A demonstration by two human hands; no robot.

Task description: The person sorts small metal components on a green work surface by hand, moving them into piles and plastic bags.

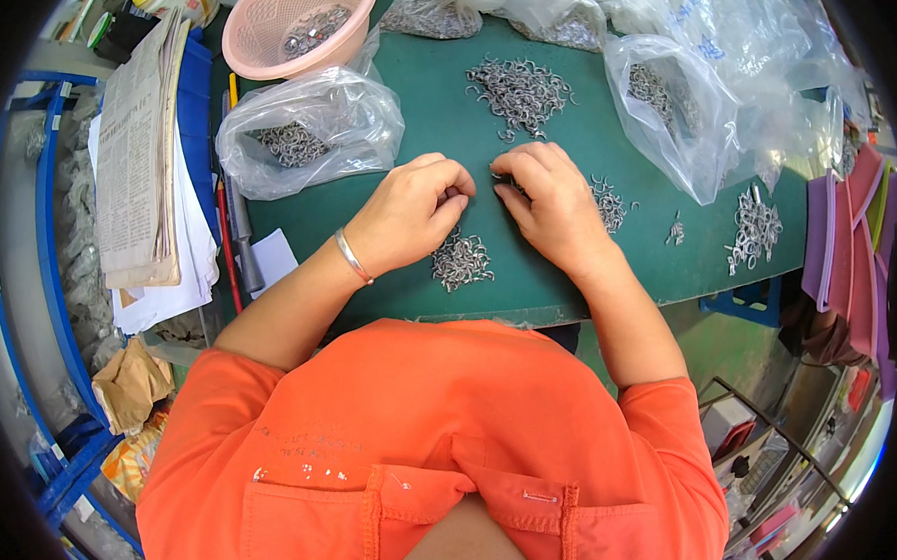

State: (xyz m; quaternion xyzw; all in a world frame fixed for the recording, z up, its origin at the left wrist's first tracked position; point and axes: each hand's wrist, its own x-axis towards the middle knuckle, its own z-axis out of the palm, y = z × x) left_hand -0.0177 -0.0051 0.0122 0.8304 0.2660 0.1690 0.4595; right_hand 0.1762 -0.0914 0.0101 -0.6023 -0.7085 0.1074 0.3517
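Both my hands are over the green table, a short gap between their fingertips. My left hand (408,210), with a silver bangle at its wrist, is closed, thumb against curled fingers; what it pinches is hidden. Just below its thumb lies a pile of small grey metal pieces (462,261). My right hand (552,202) is closed in a pinch, and a bit of grey metal shows at its fingertips. Beside it, partly covered, is another metal pile (608,205). Beyond both hands spreads a larger heap of curved metal hooks (520,95).
Clear plastic bags (370,121) of metal parts and a pink basket (241,31) stand at the far left. Another open bag (710,141) is far right. Linked metal pieces (756,229) lie near the right edge. Newspapers (138,166) stand at left.
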